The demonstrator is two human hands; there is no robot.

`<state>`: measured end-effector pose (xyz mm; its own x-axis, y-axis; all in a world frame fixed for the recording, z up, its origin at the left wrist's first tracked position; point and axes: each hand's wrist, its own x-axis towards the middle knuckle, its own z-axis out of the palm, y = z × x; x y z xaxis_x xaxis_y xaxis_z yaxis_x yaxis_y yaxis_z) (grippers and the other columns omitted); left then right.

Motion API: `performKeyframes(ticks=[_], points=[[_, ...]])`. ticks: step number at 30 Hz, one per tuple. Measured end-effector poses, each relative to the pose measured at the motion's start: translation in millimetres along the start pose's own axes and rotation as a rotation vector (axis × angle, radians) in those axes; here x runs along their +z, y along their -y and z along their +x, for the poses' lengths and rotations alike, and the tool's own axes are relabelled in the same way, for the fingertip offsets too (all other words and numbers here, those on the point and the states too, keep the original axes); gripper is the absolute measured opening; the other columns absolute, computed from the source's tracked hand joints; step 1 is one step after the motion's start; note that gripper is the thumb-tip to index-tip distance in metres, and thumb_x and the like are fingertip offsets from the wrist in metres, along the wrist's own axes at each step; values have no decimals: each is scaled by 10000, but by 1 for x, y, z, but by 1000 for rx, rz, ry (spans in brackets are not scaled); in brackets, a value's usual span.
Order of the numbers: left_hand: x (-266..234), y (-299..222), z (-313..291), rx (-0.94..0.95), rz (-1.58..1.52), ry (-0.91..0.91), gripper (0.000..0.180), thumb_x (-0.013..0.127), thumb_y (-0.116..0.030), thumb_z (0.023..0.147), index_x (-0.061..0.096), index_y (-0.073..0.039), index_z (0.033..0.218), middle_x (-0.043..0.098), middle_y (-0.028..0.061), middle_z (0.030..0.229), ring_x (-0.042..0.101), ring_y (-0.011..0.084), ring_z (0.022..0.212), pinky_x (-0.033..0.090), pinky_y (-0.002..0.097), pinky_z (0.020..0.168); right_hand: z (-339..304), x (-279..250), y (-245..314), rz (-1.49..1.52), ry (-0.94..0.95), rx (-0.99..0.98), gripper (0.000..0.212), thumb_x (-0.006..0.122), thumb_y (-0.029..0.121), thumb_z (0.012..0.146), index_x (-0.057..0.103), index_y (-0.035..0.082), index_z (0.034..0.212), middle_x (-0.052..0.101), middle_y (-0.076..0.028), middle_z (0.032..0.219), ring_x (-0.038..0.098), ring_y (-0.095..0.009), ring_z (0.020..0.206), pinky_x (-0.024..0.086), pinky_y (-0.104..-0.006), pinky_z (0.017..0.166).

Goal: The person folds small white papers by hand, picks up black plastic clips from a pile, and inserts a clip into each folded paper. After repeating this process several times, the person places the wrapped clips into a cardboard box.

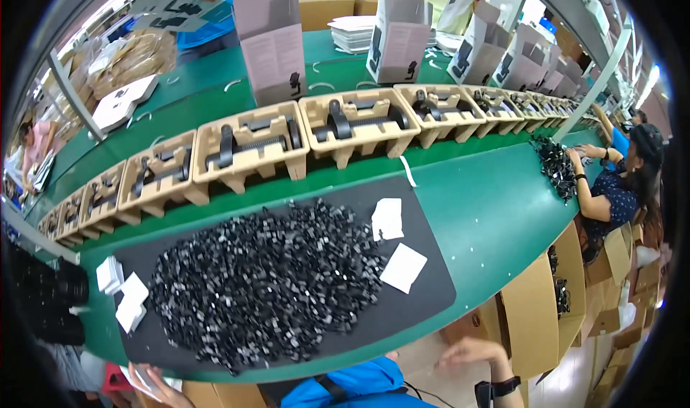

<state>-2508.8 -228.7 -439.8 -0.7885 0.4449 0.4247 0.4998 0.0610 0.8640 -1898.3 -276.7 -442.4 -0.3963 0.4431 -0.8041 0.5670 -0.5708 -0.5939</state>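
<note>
Past the black mat's near edge, the left hand seemingly pinches white paper, droppable if loosened; the right hand is spread.

Head-worn fisheye view, facing down and forward, workbench close below, left hand and right hand nearest

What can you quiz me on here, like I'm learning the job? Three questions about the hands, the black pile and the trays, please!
1. Which of the person's own hands holds a flat white item: the left hand or the right hand?

2. True or false: the pile of small black pieces lies on a dark mat.

3. What colour are the trays in the long row?
A) bright red
B) tan
C) blue

Key: 1. The left hand. 2. True. 3. B.
</note>
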Motion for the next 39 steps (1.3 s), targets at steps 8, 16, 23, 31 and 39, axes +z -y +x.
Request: performKeyframes(ticks=[8, 16, 23, 31, 39], points=[[40, -118, -57, 13, -353, 402, 548, 527, -170, 871, 294, -45, 1351, 474, 63, 941, 473, 143, 789, 432, 274, 702, 58, -39, 174, -768, -1271, -674, 379, 718, 194, 753, 597, 22, 1067, 624, -119, 976, 602, -264, 811, 490, -347, 741], [113, -182, -99, -285, -516, 1391, 525, 601, -54, 831, 397, 22, 1309, 604, 53, 929, 576, 114, 768, 480, 242, 722, 42, -47, 176, -34, -752, -605, 152, 649, 46, 795, 660, -29, 928, 572, -84, 810, 590, -120, 610, 501, -239, 501], [166, -220, -129, -625, -788, 1642, 652, 667, 25, 772, 362, -4, 1347, 600, 112, 1057, 618, 176, 817, 525, 291, 770, 17, -6, 223, -346, -900, -969, 225, 668, -2, 769, 687, 47, 987, 568, -45, 780, 567, -111, 611, 465, -225, 485], [196, -222, -122, -510, -653, 1596, 512, 550, 38, 819, 433, -18, 1314, 618, 73, 986, 605, 100, 773, 516, 238, 719, 34, -21, 237, -466, -802, -974, 378, 688, 125, 779, 609, 92, 1147, 620, -79, 941, 603, -197, 719, 501, -285, 637], [205, -212, -92, -488, -592, 1612, 596, 640, 0, 806, 376, -13, 1340, 628, 81, 967, 620, 140, 830, 521, 264, 749, 11, -92, 256, -191, -530, -584, 197, 691, 139, 805, 668, -8, 935, 645, -64, 826, 612, -103, 702, 516, -241, 560]])
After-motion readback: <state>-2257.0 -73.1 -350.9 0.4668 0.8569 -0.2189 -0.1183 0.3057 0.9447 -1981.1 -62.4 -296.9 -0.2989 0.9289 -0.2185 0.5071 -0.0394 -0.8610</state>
